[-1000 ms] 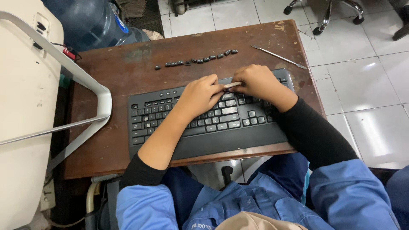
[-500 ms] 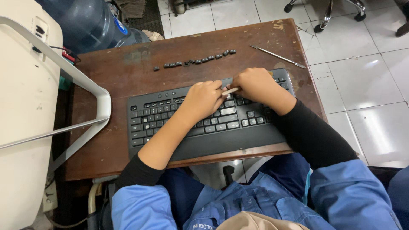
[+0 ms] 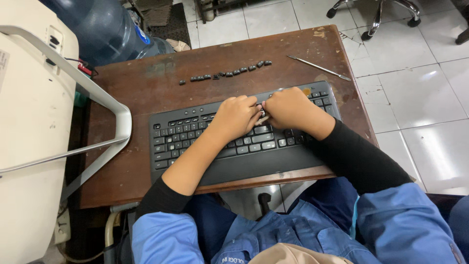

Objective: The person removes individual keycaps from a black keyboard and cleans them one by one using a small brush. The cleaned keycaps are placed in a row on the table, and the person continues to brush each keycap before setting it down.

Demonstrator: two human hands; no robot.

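Both hands' grips, left hand (image 3: 236, 117) and right hand (image 3: 290, 108), pinch closed over the keyboard (image 3: 205, 134); what they hold is hidden.

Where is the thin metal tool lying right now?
In the head view, the thin metal tool lies on the wooden table at its far right corner, beyond the black keyboard, right of the row of loose keycaps.

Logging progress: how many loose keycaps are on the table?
12 keycaps in one row behind the keyboard, the leftmost slightly apart. The left hand and right hand may hide more.

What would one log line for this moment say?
left hand on keyboard | right hand beside it | loose keycaps behind
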